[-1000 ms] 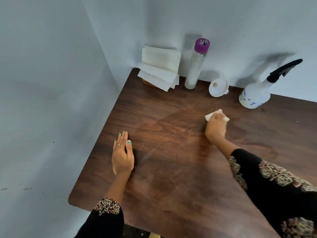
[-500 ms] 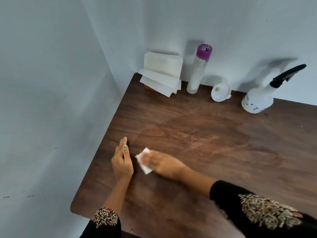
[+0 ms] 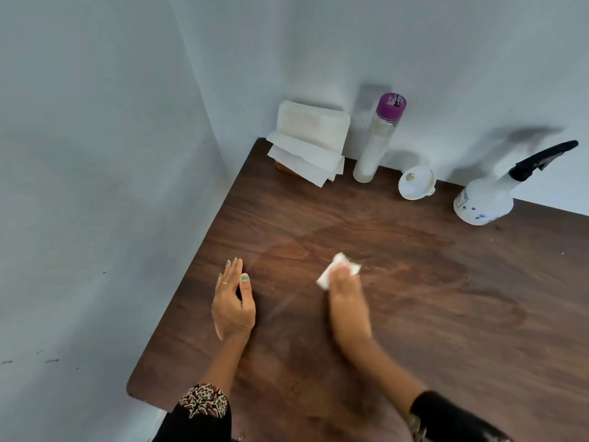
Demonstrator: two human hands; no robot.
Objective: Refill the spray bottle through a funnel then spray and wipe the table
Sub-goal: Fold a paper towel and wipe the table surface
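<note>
My right hand (image 3: 345, 298) presses a folded white tissue (image 3: 331, 272) flat onto the dark wooden table (image 3: 446, 314), near its middle. Faint damp streaks show on the wood around it. My left hand (image 3: 232, 301) rests on the table by the left edge, fingers straight and holding nothing. The white spray bottle (image 3: 487, 199) with a black trigger stands at the back right against the wall. A small white funnel (image 3: 416, 183) lies on its side left of it.
A tall clear bottle (image 3: 377, 141) with a purple cap stands at the back by the wall. A stack of white tissues (image 3: 307, 145) in a wooden holder fills the back left corner. Walls close off the back and left of the table.
My right hand swept the tissue from the back middle down to my left hand, and has now moved back right and a little farther away. The left hand stayed put.
</note>
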